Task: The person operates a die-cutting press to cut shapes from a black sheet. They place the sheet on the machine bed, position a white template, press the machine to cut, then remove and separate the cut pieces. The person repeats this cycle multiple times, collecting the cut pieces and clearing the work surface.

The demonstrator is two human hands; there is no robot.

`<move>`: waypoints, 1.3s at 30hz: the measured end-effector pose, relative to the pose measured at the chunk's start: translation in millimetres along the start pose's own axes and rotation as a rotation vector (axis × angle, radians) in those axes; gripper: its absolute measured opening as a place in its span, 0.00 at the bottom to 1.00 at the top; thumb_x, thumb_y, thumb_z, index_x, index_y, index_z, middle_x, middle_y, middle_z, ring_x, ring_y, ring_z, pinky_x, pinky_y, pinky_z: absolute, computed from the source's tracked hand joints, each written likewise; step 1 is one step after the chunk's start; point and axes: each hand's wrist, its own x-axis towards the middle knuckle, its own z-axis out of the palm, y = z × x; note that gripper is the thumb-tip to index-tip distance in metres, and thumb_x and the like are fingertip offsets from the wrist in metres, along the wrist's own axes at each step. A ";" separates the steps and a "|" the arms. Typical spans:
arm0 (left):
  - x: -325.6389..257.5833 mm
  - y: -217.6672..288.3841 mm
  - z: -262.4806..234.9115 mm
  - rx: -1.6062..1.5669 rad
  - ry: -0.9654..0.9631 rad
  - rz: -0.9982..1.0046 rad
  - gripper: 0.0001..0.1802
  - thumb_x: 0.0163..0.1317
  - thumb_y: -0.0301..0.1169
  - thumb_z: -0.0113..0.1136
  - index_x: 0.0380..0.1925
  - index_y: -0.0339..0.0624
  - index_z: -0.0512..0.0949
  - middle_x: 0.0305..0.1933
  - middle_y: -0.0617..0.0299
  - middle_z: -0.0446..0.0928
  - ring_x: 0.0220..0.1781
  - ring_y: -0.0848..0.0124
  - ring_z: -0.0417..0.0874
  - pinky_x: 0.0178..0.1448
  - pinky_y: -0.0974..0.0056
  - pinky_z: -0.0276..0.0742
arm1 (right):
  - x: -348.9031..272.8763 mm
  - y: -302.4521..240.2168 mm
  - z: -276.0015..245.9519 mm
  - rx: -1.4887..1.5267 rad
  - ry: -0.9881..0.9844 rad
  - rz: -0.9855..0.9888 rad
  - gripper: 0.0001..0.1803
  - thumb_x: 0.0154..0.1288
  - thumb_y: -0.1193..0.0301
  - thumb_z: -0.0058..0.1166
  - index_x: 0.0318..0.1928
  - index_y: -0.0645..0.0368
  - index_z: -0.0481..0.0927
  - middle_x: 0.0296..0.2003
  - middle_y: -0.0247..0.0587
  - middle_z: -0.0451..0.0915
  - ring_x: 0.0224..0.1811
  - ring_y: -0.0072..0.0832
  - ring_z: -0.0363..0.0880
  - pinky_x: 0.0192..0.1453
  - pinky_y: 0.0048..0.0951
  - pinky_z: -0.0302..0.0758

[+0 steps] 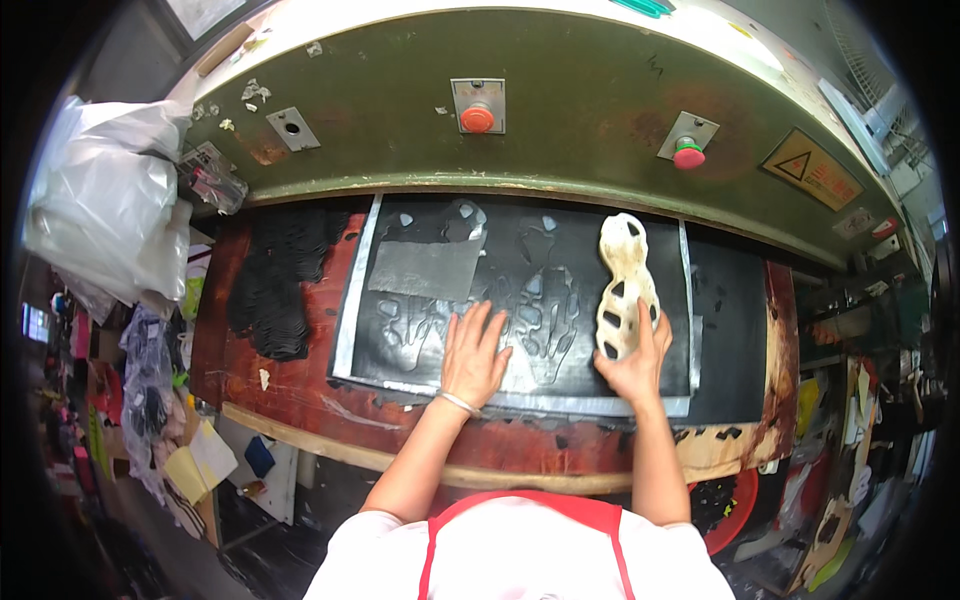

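My left hand (476, 358) lies with fingers spread on a black sheet (410, 340) edged with silver tape. Cut-out shapes and small loose bits show around its fingertips. Just beyond them rests a grey rectangular piece (424, 270). At the sheet's right side stands a cream, shoe-sole-shaped cutting die (627, 262) with several dark openings. My right hand (637, 362) grips its near end, thumb on the left side and fingers on the right. Whether the die touches the sheet all along its length I cannot tell.
A stack of black cut pieces (272, 290) sits left on the red board (330, 375). Behind rises a green machine beam (380, 130) with a red button (477, 119) and a pinkish-red button (689, 154). Plastic bags (105, 200) hang at far left. A red bin (735, 515) stands below right.
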 end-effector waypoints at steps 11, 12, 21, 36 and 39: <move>-62.8 19.7 -10.3 0.163 -0.323 -0.038 0.33 0.56 0.36 0.61 0.64 0.49 0.68 0.72 0.46 0.57 0.75 0.48 0.52 0.75 0.37 0.39 | -20.6 49.0 -100.8 1.300 0.079 0.418 0.48 0.47 0.80 0.63 0.69 0.60 0.55 0.50 0.52 0.74 0.46 0.28 0.76 0.50 0.23 0.74; -71.4 23.3 -14.5 0.165 -0.285 -0.006 0.33 0.55 0.35 0.61 0.64 0.48 0.68 0.72 0.46 0.56 0.76 0.49 0.51 0.75 0.37 0.39 | -33.1 56.3 -108.7 1.176 0.150 0.367 0.46 0.48 0.80 0.63 0.69 0.58 0.56 0.50 0.49 0.74 0.46 0.28 0.75 0.50 0.22 0.73; -57.7 65.6 -18.3 0.156 -0.176 0.005 0.36 0.50 0.34 0.67 0.62 0.48 0.69 0.65 0.46 0.64 0.69 0.46 0.62 0.71 0.32 0.46 | -134.2 153.6 -161.1 0.129 0.303 0.485 0.48 0.39 0.77 0.69 0.65 0.58 0.62 0.60 0.53 0.65 0.63 0.42 0.66 0.68 0.39 0.63; 23.4 168.8 32.6 -0.096 -0.280 0.785 0.26 0.45 0.35 0.70 0.49 0.45 0.79 0.50 0.57 0.76 0.51 0.63 0.76 0.59 0.59 0.69 | -125.2 56.1 -86.1 0.084 0.338 -0.033 0.15 0.57 0.82 0.53 0.47 0.68 0.78 0.56 0.56 0.73 0.61 0.51 0.70 0.66 0.43 0.65; 39.0 145.0 59.0 -0.255 -0.603 0.543 0.13 0.52 0.34 0.67 0.35 0.39 0.81 0.38 0.56 0.79 0.40 0.60 0.80 0.46 0.57 0.74 | -124.7 31.0 -53.2 0.335 0.217 -0.012 0.27 0.61 0.79 0.51 0.61 0.71 0.65 0.58 0.60 0.72 0.62 0.54 0.68 0.67 0.42 0.64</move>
